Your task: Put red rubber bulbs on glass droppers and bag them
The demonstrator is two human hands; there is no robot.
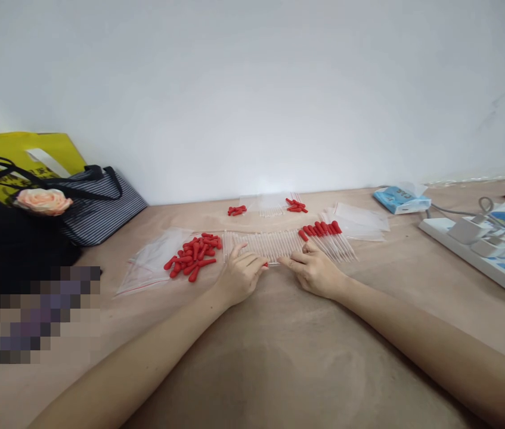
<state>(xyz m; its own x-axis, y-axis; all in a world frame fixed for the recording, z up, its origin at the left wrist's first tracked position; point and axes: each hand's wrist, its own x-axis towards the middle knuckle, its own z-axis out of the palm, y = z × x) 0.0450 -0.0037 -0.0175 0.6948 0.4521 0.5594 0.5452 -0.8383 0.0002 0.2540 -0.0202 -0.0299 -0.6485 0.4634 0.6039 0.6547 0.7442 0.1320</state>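
Our left fingers (252, 264) pinch a red bulb (266, 264); our right fingers (288, 263), the clear tube (273, 264) between; likely light, best held mid-shaft.

Soft, even light — brightest low on the smooth, pale grey wall (270, 173) beyond the bare left hand (244, 273); left of it, a blocky, pixelated patch (40, 316).

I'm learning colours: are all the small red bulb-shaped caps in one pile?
No, some red caps lie heaped at left, while others top thin clear tubes at right.
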